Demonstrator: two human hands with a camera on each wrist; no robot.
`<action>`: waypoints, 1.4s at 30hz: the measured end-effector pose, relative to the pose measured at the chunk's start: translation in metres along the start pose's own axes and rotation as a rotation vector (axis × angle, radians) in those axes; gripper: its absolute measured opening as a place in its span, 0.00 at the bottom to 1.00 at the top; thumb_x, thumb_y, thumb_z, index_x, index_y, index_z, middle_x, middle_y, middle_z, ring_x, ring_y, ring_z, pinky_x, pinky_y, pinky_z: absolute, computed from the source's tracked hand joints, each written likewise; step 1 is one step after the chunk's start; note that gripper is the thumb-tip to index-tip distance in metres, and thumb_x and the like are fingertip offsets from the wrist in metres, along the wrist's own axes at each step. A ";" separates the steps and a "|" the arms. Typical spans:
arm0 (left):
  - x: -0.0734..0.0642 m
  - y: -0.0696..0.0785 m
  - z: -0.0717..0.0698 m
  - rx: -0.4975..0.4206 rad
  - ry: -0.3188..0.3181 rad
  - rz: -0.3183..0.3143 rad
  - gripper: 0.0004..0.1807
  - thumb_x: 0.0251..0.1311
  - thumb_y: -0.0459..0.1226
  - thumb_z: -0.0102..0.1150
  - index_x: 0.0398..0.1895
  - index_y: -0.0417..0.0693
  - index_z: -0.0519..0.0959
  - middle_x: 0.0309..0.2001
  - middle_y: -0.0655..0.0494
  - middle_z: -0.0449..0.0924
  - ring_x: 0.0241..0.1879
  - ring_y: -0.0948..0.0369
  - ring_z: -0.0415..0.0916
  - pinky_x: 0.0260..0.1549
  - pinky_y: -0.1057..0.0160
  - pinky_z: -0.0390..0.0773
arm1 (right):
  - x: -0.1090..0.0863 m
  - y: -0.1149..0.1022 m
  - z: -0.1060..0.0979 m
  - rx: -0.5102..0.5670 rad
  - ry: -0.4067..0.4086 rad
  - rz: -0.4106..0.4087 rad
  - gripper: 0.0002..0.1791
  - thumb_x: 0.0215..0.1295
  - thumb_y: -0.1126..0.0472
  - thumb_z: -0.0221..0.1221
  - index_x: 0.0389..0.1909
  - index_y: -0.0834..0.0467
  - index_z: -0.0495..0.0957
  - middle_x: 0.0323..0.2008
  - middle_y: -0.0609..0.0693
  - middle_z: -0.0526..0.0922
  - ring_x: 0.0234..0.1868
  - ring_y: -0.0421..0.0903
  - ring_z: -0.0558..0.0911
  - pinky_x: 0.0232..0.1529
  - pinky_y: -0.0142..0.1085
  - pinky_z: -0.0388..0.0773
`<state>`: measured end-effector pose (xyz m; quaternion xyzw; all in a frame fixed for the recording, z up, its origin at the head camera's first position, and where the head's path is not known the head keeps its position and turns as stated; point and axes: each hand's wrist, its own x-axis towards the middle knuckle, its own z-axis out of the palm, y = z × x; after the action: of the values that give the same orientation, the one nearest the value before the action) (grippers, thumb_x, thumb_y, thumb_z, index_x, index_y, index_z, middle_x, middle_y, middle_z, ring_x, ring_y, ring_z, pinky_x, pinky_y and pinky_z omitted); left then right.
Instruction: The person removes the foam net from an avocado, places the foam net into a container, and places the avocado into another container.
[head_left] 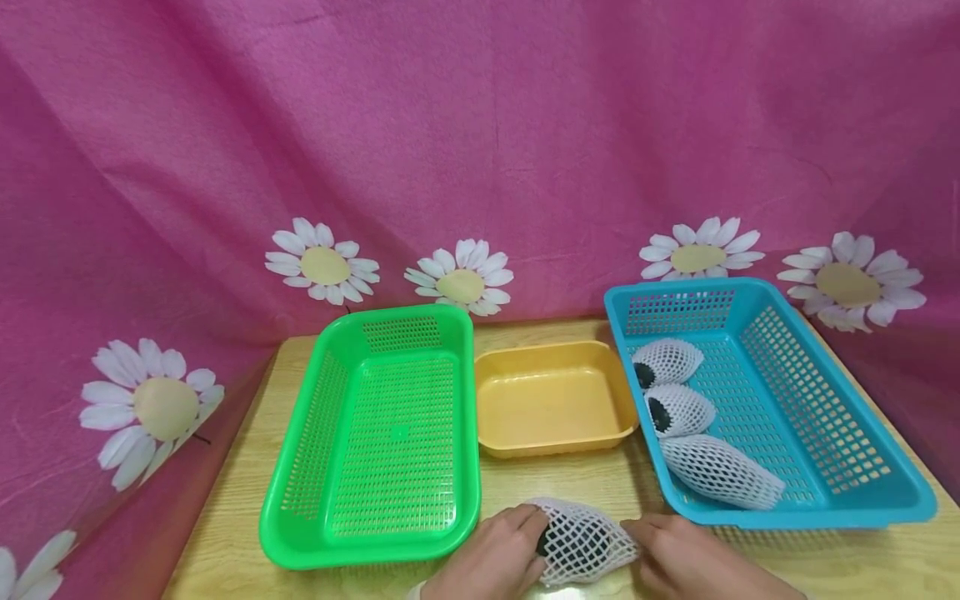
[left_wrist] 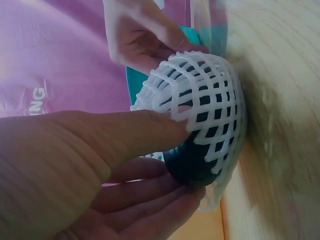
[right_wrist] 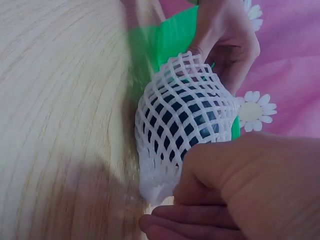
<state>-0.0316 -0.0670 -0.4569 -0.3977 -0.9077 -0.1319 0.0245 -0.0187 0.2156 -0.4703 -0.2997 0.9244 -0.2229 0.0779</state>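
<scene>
At the table's front edge, a white foam net sleeve [head_left: 588,542] covers most of a dark, smooth, rounded object [left_wrist: 187,162]. My left hand [head_left: 491,557] holds the object's bare end, with the thumb on the net's rim and the fingers under the dark surface. On the other side, my right hand [head_left: 693,558] pinches the gathered, narrow end of the net [right_wrist: 155,182]. Part of the right fingertips' contact is hidden behind the thumb. Inside the blue basket [head_left: 795,518], along its left side, lie several white foam nets [head_left: 723,472]; two show dark ends.
A green basket [head_left: 273,500] stands to the left of the hands. Between it and the blue basket sits a shallow yellow tray [head_left: 558,408]. A pink curtain [head_left: 480,150] with daisies hangs behind the wooden table [head_left: 225,533].
</scene>
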 end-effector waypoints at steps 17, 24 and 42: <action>0.003 0.000 0.000 0.013 0.014 -0.022 0.16 0.57 0.39 0.68 0.48 0.47 0.81 0.50 0.56 0.86 0.49 0.62 0.85 0.51 0.65 0.84 | 0.004 -0.008 -0.008 0.099 -0.205 0.172 0.56 0.57 0.31 0.68 0.80 0.54 0.59 0.72 0.51 0.72 0.68 0.53 0.76 0.62 0.52 0.81; 0.005 0.001 0.004 -0.019 -0.006 -0.036 0.20 0.57 0.41 0.70 0.52 0.46 0.81 0.53 0.55 0.86 0.53 0.61 0.84 0.55 0.64 0.83 | 0.012 -0.012 -0.002 0.126 -0.166 0.153 0.54 0.59 0.25 0.60 0.79 0.53 0.60 0.70 0.46 0.74 0.67 0.47 0.77 0.60 0.49 0.82; 0.009 0.003 0.019 -0.059 -0.046 -0.061 0.33 0.52 0.45 0.76 0.60 0.43 0.76 0.56 0.52 0.82 0.58 0.58 0.81 0.62 0.61 0.81 | 0.027 -0.004 0.016 -0.006 0.166 -0.164 0.27 0.64 0.66 0.66 0.65 0.57 0.76 0.54 0.44 0.87 0.52 0.40 0.87 0.50 0.38 0.87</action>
<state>-0.0345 -0.0538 -0.4728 -0.3735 -0.9153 -0.1500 -0.0122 -0.0342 0.1913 -0.4830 -0.3551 0.9007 -0.2495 -0.0182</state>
